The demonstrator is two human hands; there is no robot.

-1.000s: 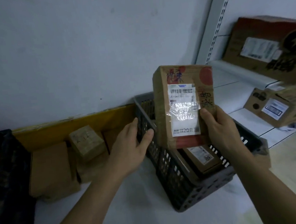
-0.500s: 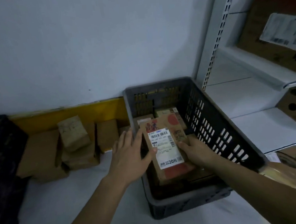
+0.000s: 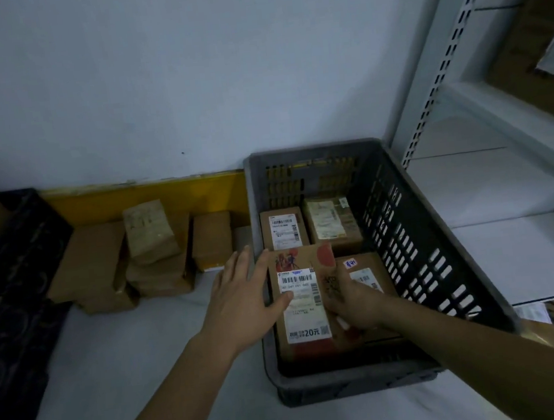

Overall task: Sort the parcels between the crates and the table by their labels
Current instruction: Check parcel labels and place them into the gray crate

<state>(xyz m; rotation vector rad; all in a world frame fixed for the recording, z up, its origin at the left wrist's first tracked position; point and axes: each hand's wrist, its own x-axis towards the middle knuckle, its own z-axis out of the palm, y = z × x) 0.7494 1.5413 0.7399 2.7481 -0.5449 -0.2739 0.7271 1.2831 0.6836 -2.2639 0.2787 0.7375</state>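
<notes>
your hands rest a labelled parcel [image 3: 304, 304] flat inside the grey crate [image 3: 407, 230] on the white table [image 3: 132, 379]. your left hand [image 3: 241, 304] lies with straight fingers at its left edge, thumb on the label; your right hand [image 3: 355, 300] grips its right side. three more parcels lie in the crate, and a stack of brown boxes [image 3: 143, 254] sits to its left.

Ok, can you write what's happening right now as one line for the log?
step: placing parcel | parcel: in grey crate, label up | left hand: thumb on label, fingers straight | right hand: gripping right edge | other parcels: on table
</notes>
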